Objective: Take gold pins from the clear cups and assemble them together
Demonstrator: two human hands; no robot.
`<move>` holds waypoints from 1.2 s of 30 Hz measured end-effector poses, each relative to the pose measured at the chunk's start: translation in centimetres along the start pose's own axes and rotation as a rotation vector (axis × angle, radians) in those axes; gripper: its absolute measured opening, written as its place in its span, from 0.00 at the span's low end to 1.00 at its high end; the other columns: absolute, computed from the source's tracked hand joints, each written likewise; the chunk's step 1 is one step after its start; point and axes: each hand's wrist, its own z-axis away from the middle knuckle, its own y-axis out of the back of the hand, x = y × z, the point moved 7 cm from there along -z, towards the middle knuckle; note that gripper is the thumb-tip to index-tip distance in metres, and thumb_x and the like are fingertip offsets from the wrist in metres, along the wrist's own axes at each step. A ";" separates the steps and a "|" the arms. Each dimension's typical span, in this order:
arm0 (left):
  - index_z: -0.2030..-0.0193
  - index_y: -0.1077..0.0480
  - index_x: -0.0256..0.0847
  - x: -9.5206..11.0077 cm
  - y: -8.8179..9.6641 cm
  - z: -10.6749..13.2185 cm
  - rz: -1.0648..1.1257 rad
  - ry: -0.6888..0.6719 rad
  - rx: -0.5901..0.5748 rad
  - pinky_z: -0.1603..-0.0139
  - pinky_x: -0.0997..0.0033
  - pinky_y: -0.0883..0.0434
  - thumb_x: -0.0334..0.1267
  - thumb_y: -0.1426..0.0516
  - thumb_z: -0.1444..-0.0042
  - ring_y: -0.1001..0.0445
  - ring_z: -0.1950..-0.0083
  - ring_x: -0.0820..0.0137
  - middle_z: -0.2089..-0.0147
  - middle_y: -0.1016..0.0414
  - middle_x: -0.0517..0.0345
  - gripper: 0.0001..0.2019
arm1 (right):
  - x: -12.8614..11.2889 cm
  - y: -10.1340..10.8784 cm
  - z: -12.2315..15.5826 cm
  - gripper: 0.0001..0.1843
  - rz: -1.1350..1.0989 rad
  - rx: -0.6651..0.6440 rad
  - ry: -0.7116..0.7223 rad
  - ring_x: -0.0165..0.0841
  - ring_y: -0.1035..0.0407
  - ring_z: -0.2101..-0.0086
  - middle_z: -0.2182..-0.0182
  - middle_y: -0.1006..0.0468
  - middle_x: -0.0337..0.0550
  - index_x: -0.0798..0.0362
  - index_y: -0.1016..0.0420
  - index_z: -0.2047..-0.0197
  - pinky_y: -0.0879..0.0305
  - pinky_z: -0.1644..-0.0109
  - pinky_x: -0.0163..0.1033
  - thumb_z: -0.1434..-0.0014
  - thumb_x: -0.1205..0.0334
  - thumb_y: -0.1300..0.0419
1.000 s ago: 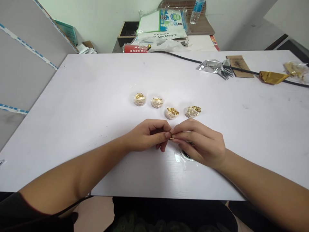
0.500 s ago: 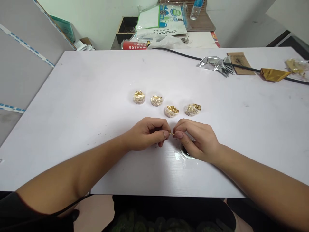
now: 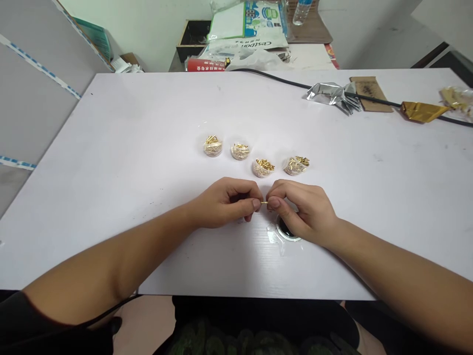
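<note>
A thin gold pin [image 3: 264, 202] is pinched from both ends just above the white table [image 3: 148, 148]. My left hand [image 3: 229, 202] grips its left end between thumb and forefinger, the other fingers curled. My right hand [image 3: 301, 207] grips the right end the same way. Beyond my hands, a row of small round clear cups holds more gold pins: one cup [image 3: 213, 146] at the left, a second cup [image 3: 240, 151], a third cup [image 3: 263, 167] and a fourth cup [image 3: 295, 165]. A round ring [image 3: 288, 235] on clear plastic lies under my right wrist.
A black cable [image 3: 332, 91] runs across the far right of the table. Crumpled silver foil [image 3: 330, 93], a brown card [image 3: 370, 87], gold foil [image 3: 421, 111] and a clear bag [image 3: 458, 98] lie there. Boxes, bags and a bottle [image 3: 301, 11] crowd the area behind the table.
My hands have drawn slightly apart, so a short length of the gold pin now shows between the fingertips. The camera has tilted a little; the cups have not moved.
</note>
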 end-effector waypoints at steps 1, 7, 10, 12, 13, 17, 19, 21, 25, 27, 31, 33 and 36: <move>0.69 0.34 0.34 0.0 0.0 0.0 -0.009 -0.003 0.004 0.72 0.77 0.37 0.32 0.46 0.39 0.35 0.73 0.77 0.75 0.31 0.59 0.07 | 0.0 0.0 0.0 0.07 0.002 0.002 -0.004 0.25 0.37 0.75 0.75 0.31 0.41 0.55 0.34 0.66 0.41 0.72 0.32 0.35 0.71 0.47; 0.68 0.33 0.34 0.3 0.0 0.1 -0.101 -0.014 0.047 0.74 0.78 0.37 0.32 0.46 0.41 0.36 0.75 0.78 0.75 0.32 0.59 0.06 | -0.4 0.4 -0.3 0.09 0.068 0.027 -0.008 0.24 0.43 0.78 0.78 0.35 0.37 0.54 0.35 0.68 0.45 0.74 0.32 0.35 0.72 0.46; 0.69 0.34 0.34 0.5 0.1 0.0 -0.149 -0.033 0.085 0.75 0.79 0.38 0.31 0.46 0.42 0.37 0.75 0.78 0.75 0.32 0.60 0.05 | -0.3 0.4 -0.3 0.09 0.091 0.036 -0.028 0.24 0.44 0.79 0.80 0.37 0.35 0.54 0.35 0.69 0.46 0.75 0.32 0.36 0.72 0.45; 0.69 0.34 0.34 0.5 0.2 -0.1 -0.177 -0.042 0.106 0.75 0.79 0.38 0.31 0.46 0.42 0.37 0.75 0.78 0.75 0.32 0.60 0.05 | -0.2 0.4 -0.3 0.09 0.105 0.039 -0.048 0.24 0.45 0.79 0.80 0.37 0.35 0.54 0.34 0.69 0.47 0.76 0.32 0.36 0.72 0.44; 0.69 0.34 0.34 0.5 0.2 -0.1 -0.188 -0.044 0.113 0.75 0.79 0.38 0.32 0.46 0.42 0.38 0.75 0.79 0.75 0.32 0.60 0.05 | -0.1 0.4 -0.3 0.09 0.113 0.040 -0.057 0.24 0.45 0.80 0.80 0.37 0.35 0.54 0.34 0.69 0.47 0.77 0.32 0.36 0.71 0.44; 0.70 0.34 0.34 0.5 0.2 -0.2 -0.209 -0.061 0.131 0.75 0.79 0.39 0.32 0.46 0.42 0.39 0.75 0.79 0.75 0.34 0.61 0.06 | 0.0 0.4 -0.3 0.10 0.140 0.045 -0.087 0.24 0.45 0.80 0.81 0.36 0.35 0.54 0.34 0.70 0.46 0.77 0.32 0.36 0.71 0.44; 0.70 0.33 0.34 0.6 0.3 -0.2 -0.222 -0.075 0.141 0.75 0.79 0.40 0.31 0.46 0.42 0.40 0.75 0.79 0.75 0.34 0.62 0.06 | 0.1 0.4 -0.2 0.10 0.145 0.042 -0.104 0.24 0.44 0.81 0.81 0.36 0.35 0.54 0.34 0.71 0.46 0.77 0.32 0.36 0.70 0.44; 0.70 0.33 0.34 0.6 0.3 -0.1 -0.241 -0.086 0.151 0.75 0.79 0.41 0.31 0.46 0.42 0.41 0.75 0.80 0.75 0.35 0.62 0.06 | 0.2 0.4 -0.2 0.11 0.146 0.036 -0.122 0.24 0.44 0.81 0.82 0.35 0.36 0.54 0.34 0.72 0.46 0.78 0.32 0.36 0.69 0.44; 0.70 0.33 0.34 0.8 0.2 -0.1 -0.273 -0.109 0.176 0.75 0.80 0.42 0.29 0.46 0.43 0.43 0.75 0.80 0.76 0.38 0.64 0.05 | 0.3 0.4 -0.2 0.13 0.157 0.036 -0.146 0.24 0.44 0.82 0.83 0.36 0.35 0.54 0.35 0.73 0.46 0.79 0.32 0.35 0.67 0.44; 0.70 0.34 0.34 0.8 0.2 -0.1 -0.286 -0.120 0.184 0.75 0.79 0.42 0.29 0.46 0.43 0.43 0.75 0.80 0.76 0.39 0.64 0.05 | 0.3 0.4 -0.2 0.13 0.165 0.033 -0.155 0.24 0.45 0.82 0.83 0.36 0.36 0.54 0.35 0.73 0.47 0.79 0.32 0.35 0.67 0.44; 0.71 0.34 0.35 0.9 0.2 -0.1 -0.320 -0.133 0.192 0.73 0.79 0.42 0.29 0.46 0.43 0.43 0.74 0.80 0.75 0.39 0.64 0.05 | 0.4 0.4 -0.2 0.13 0.178 0.018 -0.172 0.24 0.44 0.82 0.83 0.36 0.36 0.54 0.35 0.74 0.46 0.79 0.32 0.36 0.67 0.44; 0.71 0.34 0.35 0.9 0.2 -0.1 -0.333 -0.129 0.194 0.73 0.78 0.42 0.29 0.46 0.43 0.43 0.74 0.80 0.75 0.40 0.64 0.06 | 0.4 0.4 -0.2 0.14 0.172 0.015 -0.186 0.24 0.45 0.82 0.83 0.36 0.36 0.54 0.35 0.74 0.47 0.79 0.31 0.36 0.67 0.44; 0.71 0.34 0.35 0.8 0.3 -0.1 -0.329 -0.112 0.198 0.73 0.78 0.42 0.30 0.47 0.43 0.43 0.74 0.79 0.75 0.39 0.63 0.06 | 0.6 0.3 -0.1 0.14 0.147 0.018 -0.229 0.23 0.46 0.82 0.84 0.37 0.35 0.55 0.34 0.74 0.48 0.80 0.31 0.35 0.65 0.44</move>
